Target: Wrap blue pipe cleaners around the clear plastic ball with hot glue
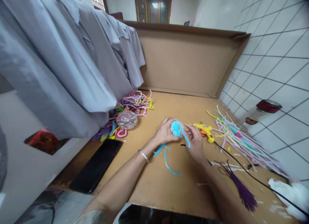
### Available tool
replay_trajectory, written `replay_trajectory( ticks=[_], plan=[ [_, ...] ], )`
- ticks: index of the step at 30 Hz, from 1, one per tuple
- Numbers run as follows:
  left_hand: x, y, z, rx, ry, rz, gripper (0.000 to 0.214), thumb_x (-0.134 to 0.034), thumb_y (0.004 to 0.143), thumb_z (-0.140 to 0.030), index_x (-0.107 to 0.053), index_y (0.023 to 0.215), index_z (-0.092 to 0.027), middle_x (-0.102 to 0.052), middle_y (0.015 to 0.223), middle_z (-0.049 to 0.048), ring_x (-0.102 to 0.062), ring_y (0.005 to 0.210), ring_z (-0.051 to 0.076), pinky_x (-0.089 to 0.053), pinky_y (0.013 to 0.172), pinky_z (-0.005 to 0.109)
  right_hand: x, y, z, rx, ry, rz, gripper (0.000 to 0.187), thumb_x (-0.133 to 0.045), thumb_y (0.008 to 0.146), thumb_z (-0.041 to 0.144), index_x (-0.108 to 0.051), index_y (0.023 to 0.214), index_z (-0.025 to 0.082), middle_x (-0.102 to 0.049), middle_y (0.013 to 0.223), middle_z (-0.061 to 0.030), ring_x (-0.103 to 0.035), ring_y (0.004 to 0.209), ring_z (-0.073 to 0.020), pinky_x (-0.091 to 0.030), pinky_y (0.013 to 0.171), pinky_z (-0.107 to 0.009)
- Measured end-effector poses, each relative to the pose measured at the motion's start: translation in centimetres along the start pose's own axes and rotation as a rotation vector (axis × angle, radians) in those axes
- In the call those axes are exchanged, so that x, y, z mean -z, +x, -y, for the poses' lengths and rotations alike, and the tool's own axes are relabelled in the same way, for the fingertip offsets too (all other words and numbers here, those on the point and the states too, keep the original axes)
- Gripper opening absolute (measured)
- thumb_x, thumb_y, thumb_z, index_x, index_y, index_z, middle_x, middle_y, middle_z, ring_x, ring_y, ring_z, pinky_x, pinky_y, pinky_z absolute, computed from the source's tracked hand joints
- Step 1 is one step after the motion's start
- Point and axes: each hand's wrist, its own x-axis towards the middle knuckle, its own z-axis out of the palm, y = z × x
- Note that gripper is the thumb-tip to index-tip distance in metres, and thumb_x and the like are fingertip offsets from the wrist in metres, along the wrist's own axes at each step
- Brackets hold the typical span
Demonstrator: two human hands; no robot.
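My left hand (164, 131) is wrapped round a clear ball (172, 128) partly covered with bright blue pipe cleaner rows. From the ball's right side a loose end of blue pipe cleaner (186, 139) hangs down. My right hand (195, 140) is closed on this strip, its fingertips beside the ball. Below the hands, more blue pipe cleaner pieces (169, 166) lie on the table (154, 188). Just right of my right hand rests a yellow glue gun (205, 130), its nozzle toward my fingers.
A second clear ball (127, 119) sits by a heap of coloured pipe cleaners (137, 101). A black phone (96, 166) lies at left. On the right are long pipe cleaners (243, 140), a clear jar (256, 116), a purple tassel (241, 188) and a black cord (251, 172).
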Motion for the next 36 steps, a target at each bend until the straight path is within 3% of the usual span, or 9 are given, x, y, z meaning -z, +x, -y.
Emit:
replay_trajectory(
  ticks=[4, 8, 14, 27, 36],
  plan=[
    [0.1, -0.1, -0.2, -0.036, -0.003, 0.020, 0.073, -0.082, 0.055, -0.033, -0.057, 0.123, -0.022, -0.057, 0.121, 0.0077, -0.058, 0.112, 0.027, -0.049, 0.099, 0.041, 0.1, -0.1, 0.6, 0.248, -0.188, 0.019, 0.031, -0.058, 0.087, 0.028, -0.060, 0.117, 0.020, -0.063, 0.095, -0.0087, -0.060, 0.079, -0.0199, -0.054, 0.070, -0.036],
    [0.1, -0.1, 0.0, -0.057, 0.003, 0.033, 0.075, -0.082, 0.054, -0.032, -0.057, 0.124, -0.023, -0.056, 0.122, 0.0076, -0.059, 0.111, 0.027, -0.048, 0.099, 0.040, 0.1, -0.2, 1.2, 0.362, -0.227, -0.051, 0.019, -0.054, 0.090, 0.021, -0.063, 0.107, 0.022, -0.067, 0.091, -0.0074, -0.063, 0.084, -0.0210, -0.054, 0.074, -0.036],
    [0.1, 0.1, 0.2, -0.019, -0.066, 0.084, 0.082, -0.084, 0.050, -0.032, -0.055, 0.126, -0.021, -0.056, 0.124, 0.0081, -0.058, 0.113, 0.027, -0.048, 0.100, 0.040, 0.2, -0.1, 1.2, 0.375, -0.207, -0.062, 0.015, -0.053, 0.091, 0.019, -0.064, 0.101, 0.023, -0.069, 0.089, -0.0061, -0.065, 0.082, -0.0201, -0.055, 0.073, -0.036],
    [0.2, 0.2, 0.2, -0.040, -0.130, 0.095, 0.076, -0.081, 0.049, -0.023, -0.057, 0.122, -0.021, -0.057, 0.119, 0.0067, -0.058, 0.110, 0.026, -0.047, 0.099, 0.040, -0.1, -0.1, 0.4, 0.526, -0.312, -0.037, 0.018, -0.055, 0.090, 0.019, -0.066, 0.103, 0.022, -0.072, 0.100, -0.0086, -0.067, 0.093, -0.0221, -0.054, 0.086, -0.042],
    [0.2, 0.1, 0.6, -0.085, -0.109, 0.088, 0.075, -0.080, 0.052, -0.023, -0.056, 0.123, -0.021, -0.056, 0.120, 0.0074, -0.057, 0.112, 0.026, -0.047, 0.101, 0.040, -0.1, -0.3, 0.3, 0.467, -0.399, 0.031, 0.017, -0.053, 0.091, 0.023, -0.069, 0.097, 0.024, -0.073, 0.100, -0.0074, -0.063, 0.095, -0.0237, -0.047, 0.086, -0.042]
  ],
)
